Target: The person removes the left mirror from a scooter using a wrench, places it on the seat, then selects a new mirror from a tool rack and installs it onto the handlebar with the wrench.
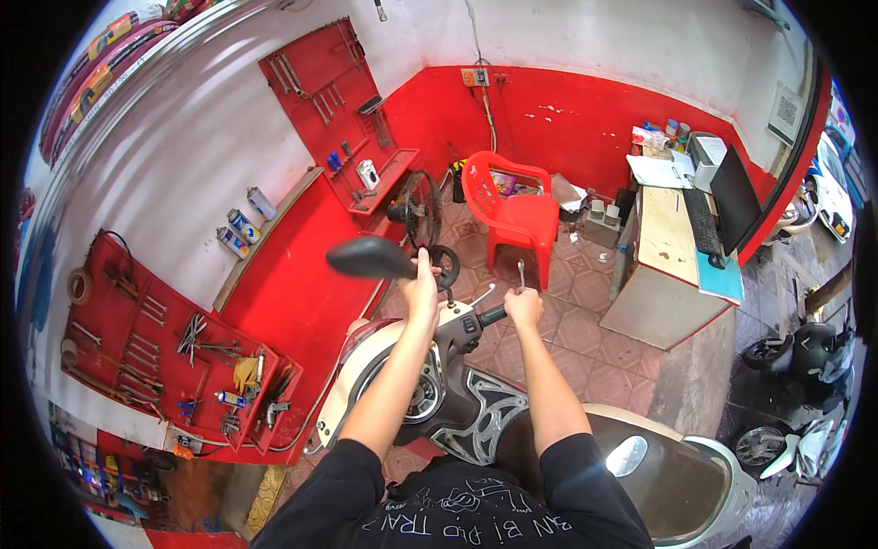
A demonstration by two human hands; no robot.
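My left hand (422, 285) is closed at the right end of a black rear-view mirror (370, 259), above the front of a cream scooter (352, 375). The mirror's back faces up, and its stem is mostly hidden by the hand. Close to the end of the black handlebar grip (494, 315), my right hand (524, 307) is closed on a small metal wrench (521, 267), whose one end sticks up past the fingers. Below my forearms lie the round speedometer (424, 393) and the scooter's brown seat (640, 480).
Behind the scooter stand a red plastic chair (526, 220) and a black fan (421, 206). A desk (663, 215) with a monitor (737, 197) is at the right. Red tool boards (311, 69) hang on the left wall, and a lower tool rack (137, 339) holds wrenches.
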